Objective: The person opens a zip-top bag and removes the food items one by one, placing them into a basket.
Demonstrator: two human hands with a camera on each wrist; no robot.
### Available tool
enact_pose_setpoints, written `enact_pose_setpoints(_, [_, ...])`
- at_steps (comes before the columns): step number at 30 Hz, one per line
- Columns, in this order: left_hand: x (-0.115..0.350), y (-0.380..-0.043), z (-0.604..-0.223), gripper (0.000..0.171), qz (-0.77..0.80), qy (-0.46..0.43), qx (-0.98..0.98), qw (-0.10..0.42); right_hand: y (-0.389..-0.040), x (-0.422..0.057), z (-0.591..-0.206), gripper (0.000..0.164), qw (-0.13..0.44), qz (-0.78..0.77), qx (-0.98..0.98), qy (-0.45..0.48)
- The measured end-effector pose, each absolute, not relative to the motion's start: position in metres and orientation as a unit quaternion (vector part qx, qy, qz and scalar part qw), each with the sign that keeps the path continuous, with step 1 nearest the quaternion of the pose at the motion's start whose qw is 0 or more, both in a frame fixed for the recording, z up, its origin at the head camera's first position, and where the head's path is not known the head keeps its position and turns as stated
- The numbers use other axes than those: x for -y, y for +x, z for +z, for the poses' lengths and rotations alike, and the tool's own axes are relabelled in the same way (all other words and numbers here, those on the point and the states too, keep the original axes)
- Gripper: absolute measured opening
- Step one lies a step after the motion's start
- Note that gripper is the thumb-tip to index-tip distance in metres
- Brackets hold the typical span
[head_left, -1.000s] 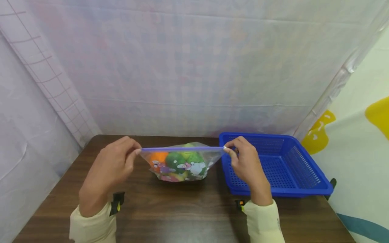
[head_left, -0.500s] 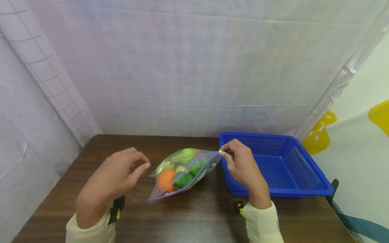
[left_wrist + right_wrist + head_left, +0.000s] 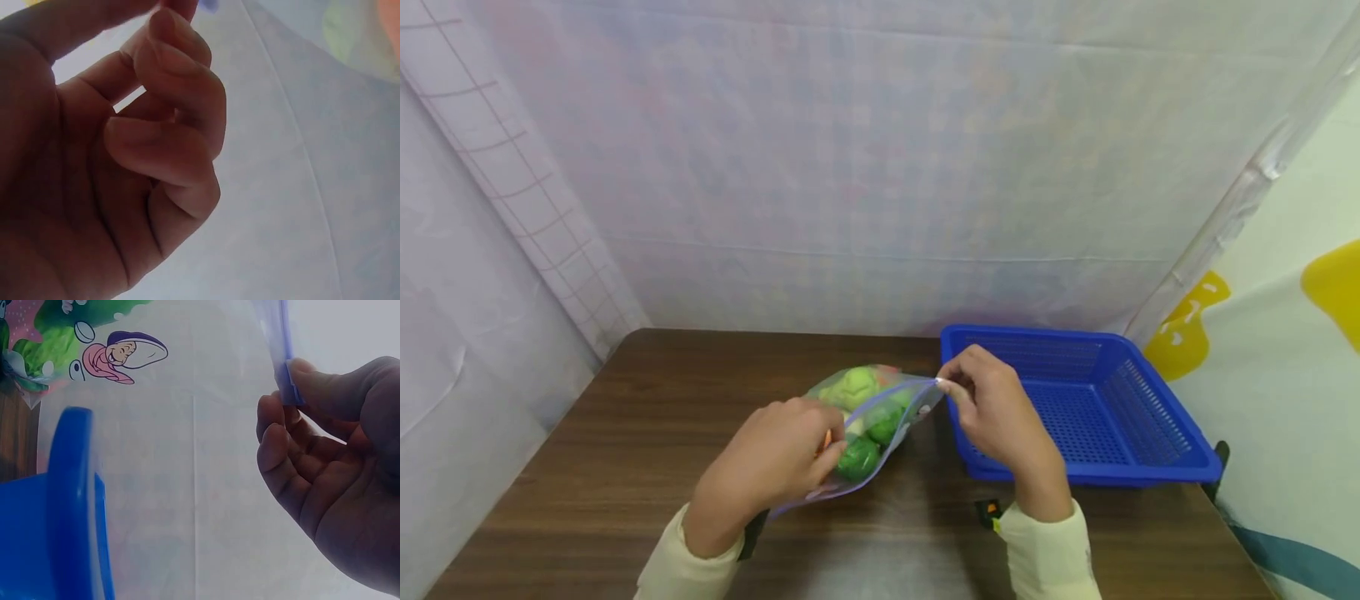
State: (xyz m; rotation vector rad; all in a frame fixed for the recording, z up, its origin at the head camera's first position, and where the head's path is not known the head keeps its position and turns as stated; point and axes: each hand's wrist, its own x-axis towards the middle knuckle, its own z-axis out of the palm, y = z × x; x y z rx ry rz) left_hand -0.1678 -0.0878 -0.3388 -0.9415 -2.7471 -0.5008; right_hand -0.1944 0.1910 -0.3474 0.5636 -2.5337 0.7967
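Observation:
A clear zip bag with a purple zip strip lies on the table, its mouth gaping toward me. Inside are green round vegetables or fruits, a pale green one and an orange one, mostly hidden by my left hand. My right hand pinches the bag's right zip corner. In the right wrist view, thumb and fingers hold the purple zip end. My left hand is over the left part of the bag's mouth, fingers bent. Whether its fingertips grip the strip is hidden.
A blue perforated basket stands on the right of the brown wooden table, close beside my right hand. A pale curtain hangs behind the table's back edge. Another pale sheet with yellow shapes hangs at the right.
My left hand let go of the bag's left corner, then came right and over the mouth. The bag's mouth opened and its left end swung toward me. My right hand kept its pinch.

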Motion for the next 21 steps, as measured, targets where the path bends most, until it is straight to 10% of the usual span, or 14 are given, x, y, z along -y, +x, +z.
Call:
enact_pose_setpoints(9, [0.081,-0.172,-0.341,0.035,-0.165,-0.257,0.951,0.059,-0.194,-0.193,-0.347,0.003,0.202,0.287,0.915,0.199])
enact_pose_setpoints(21, [0.09,-0.19,-0.349,0.024,-0.198,-0.316,0.925,0.07,-0.191,-0.201,-0.346,0.004,0.199,0.269,0.922,0.194])
